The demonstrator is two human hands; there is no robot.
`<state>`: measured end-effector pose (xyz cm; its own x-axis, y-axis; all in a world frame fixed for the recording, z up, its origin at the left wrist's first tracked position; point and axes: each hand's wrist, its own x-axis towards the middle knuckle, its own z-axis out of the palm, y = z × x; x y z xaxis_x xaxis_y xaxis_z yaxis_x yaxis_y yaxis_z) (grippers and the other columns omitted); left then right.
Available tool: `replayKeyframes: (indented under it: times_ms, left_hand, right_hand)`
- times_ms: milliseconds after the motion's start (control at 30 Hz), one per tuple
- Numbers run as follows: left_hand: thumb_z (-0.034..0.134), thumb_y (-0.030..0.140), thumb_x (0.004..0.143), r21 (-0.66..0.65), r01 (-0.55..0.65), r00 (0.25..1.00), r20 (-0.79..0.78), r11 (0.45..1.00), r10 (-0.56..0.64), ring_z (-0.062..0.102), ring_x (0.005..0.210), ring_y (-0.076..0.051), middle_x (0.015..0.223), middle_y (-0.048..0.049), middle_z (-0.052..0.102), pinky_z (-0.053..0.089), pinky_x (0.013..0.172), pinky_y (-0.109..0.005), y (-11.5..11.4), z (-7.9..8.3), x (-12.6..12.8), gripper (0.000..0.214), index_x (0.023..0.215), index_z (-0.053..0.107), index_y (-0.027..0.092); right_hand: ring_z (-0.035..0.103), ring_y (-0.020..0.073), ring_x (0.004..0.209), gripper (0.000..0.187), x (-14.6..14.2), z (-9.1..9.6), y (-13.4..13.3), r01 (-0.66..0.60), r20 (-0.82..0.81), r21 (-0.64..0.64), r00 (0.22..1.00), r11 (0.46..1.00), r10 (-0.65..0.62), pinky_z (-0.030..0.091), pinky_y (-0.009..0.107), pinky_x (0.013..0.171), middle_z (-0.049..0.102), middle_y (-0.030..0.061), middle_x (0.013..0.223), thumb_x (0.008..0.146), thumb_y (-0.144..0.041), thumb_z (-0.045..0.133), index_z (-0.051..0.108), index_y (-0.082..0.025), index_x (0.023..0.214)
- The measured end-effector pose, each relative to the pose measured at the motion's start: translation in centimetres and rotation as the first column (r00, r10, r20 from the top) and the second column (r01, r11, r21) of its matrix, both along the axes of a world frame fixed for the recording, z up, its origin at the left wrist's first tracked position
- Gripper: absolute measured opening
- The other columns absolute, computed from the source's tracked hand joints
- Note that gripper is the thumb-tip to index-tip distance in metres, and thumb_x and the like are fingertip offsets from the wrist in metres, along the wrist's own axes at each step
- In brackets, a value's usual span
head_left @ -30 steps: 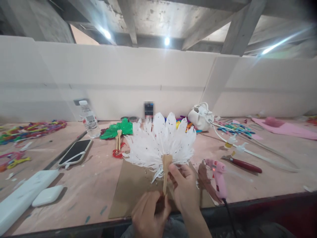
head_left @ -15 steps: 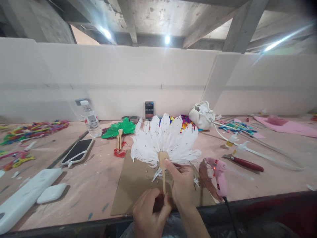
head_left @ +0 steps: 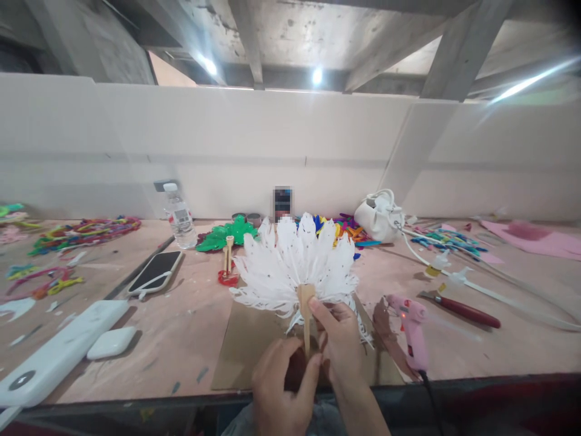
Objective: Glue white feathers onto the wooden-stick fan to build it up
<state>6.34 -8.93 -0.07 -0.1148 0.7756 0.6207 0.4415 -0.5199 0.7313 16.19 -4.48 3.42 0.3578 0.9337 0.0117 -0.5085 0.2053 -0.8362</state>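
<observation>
Bright overhead glare, edges warped.

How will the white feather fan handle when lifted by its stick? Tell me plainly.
Probably very light: the white feather fan stands upright with only the left hand and right hand pinching its thin wooden stick. The feather edges look wispy, so they would likely flop and crush easily. The stick looks straight, so probably stiff.

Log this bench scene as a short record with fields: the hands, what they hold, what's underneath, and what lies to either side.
Hands: left hand grips the wooden handle at its lower end; right hand pinches it just below the feathers
Held: white feather fan, upright, spread open
Underneath: cardboard sheet on the table
Right side: pink glue gun beside the cardboard
Left side: phone, water bottle
</observation>
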Motion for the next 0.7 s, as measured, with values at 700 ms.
replayKeyframes:
  times_ms: [700]
  left_hand:
    - [0.084, 0.026, 0.076, -0.247, 0.307, 0.625, 0.78, 0.919, 0.001, 0.064, 0.053, -0.012, 0.086, 0.001, 0.074, 0.046, 0.041, -0.018, 2.3, 3.7, -5.2, 0.027, 0.096, 0.067, 0.02]
  right_hand:
    - [0.072, 0.0328, 0.089, 0.027, 10.6, -1.6, -4.1, 0.281, 0.947, 0.041, 0.296, 0.959, -0.127, 0.05, 0.044, 0.079, 0.078, 0.0124, 0.102, 0.092, -0.039, 0.061, 0.077, -0.025, 0.108]
